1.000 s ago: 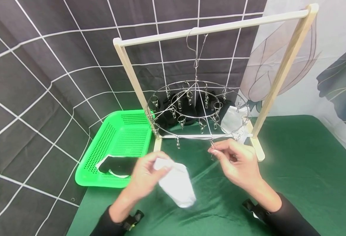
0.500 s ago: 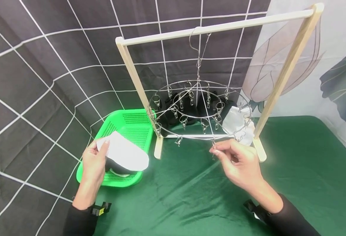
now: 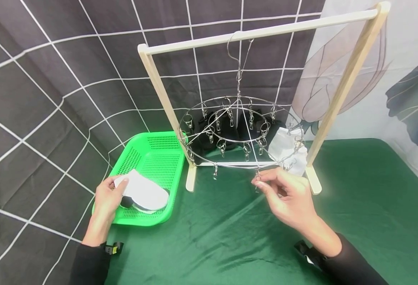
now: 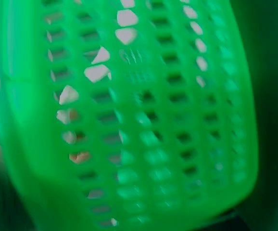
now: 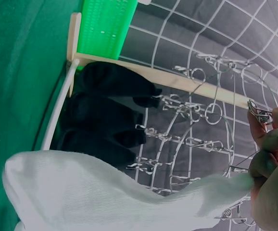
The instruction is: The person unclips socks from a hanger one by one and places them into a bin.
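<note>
In the head view my left hand (image 3: 104,200) pinches the cuff end of a white sock (image 3: 146,192) between thumb and fingers, low over the green basket (image 3: 174,174). Underneath it shows part of a black-and-white sock (image 3: 126,202). The left wrist view is filled by the basket's perforated wall (image 4: 139,120). With thumb and fingertips, my right hand (image 3: 291,194) holds a metal clip (image 3: 257,176) at the front of a round wire clip hanger (image 3: 239,75). White socks (image 3: 283,148) hang at the hanger's right; in the right wrist view a hanging white sock (image 5: 81,187) lies across the foreground.
The hanger hooks over the top bar (image 3: 262,33) of a wooden stand. Black socks (image 5: 105,113) hang in a row from its rear clips. Several bare clips (image 3: 215,171) dangle from the rings. A green cloth (image 3: 212,245) covers the table, and a grid-patterned curtain (image 3: 34,158) stands behind.
My left hand has carried the white sock from before the hanger leftward to the basket, then lowered it there. My right hand has stayed at the same clip.
</note>
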Motion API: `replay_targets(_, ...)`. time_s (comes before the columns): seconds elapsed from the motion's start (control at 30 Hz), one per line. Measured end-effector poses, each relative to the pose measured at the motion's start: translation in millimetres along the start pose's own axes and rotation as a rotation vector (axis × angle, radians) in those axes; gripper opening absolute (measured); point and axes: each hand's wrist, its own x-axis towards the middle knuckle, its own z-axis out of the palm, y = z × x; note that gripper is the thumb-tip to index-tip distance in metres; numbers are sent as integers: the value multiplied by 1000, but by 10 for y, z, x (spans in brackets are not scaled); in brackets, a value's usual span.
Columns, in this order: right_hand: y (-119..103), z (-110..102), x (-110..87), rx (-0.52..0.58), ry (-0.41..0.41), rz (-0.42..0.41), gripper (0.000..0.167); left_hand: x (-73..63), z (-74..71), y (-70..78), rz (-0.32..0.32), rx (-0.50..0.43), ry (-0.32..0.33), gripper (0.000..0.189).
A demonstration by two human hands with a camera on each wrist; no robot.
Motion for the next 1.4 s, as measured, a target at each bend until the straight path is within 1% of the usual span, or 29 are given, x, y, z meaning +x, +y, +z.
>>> replay_targets(0.07,-13,-4,7,1,-3,1,10,20,-4,-57,24,69,31,44)
replay_targets(0.17,-16,-9,8,6,-7,-1,10,7,9,-126,109,186,113,35)
replay_targets(0.27,1,-6,1,3,-3,-9,7,-50,42,-104,242,281,210,27)
replay_targets(0.33,14,3,-4,0,-2,-14,6,-102,80,-35,344,301,253,25)
replay_targets(0.4,31,13,-13,-9,1,-18,8,-165,128,75,474,310,285,23)
replay_targets(0.47,44,21,-21,-12,-1,-19,8,-248,190,225,626,291,308,21)
replay_targets(0.53,54,25,-31,-14,-5,-18,7,-343,272,410,803,243,320,20)
replay_targets(0.63,65,28,-45,-20,-7,-15,7,-527,424,760,1051,147,331,20)
replay_targets(0.67,67,28,-49,-22,-6,-13,8,-598,484,889,1125,110,338,20)
replay_targets(0.77,69,30,-62,-28,-6,0,9,-843,669,1274,1303,13,343,23)
replay_targets(0.8,69,32,-66,-29,-8,4,9,-927,731,1388,1357,-14,335,24)
replay_targets(0.87,68,37,-77,-32,-17,12,9,-1095,848,1586,1460,-56,297,24)
replay_targets(0.93,65,39,-84,-38,-25,16,10,-1237,956,1739,1557,-54,246,24)
replay_targets(0.97,61,39,-82,-40,-26,15,12,-1292,1009,1798,1602,-39,216,24)
replay_targets(1.03,49,36,-75,-48,-25,12,13,-1369,1113,1878,1669,27,184,25)
replay_targets(1.1,28,33,-59,-52,-19,8,14,-1405,1213,1914,1704,119,175,27)
replay_targets(1.17,-3,31,-36,-57,-19,5,13,-1410,1303,1914,1709,200,176,26)
replay_targets(1.23,-38,31,-15,-65,-23,4,12,-1400,1375,1892,1698,259,173,23)
replay_targets(1.3,-66,31,1,-69,-28,3,11,-1380,1429,1870,1689,273,158,18)
replay_targets(1.4,-69,35,-4,-69,-38,1,11,-1353,1476,1844,1683,248,135,13)
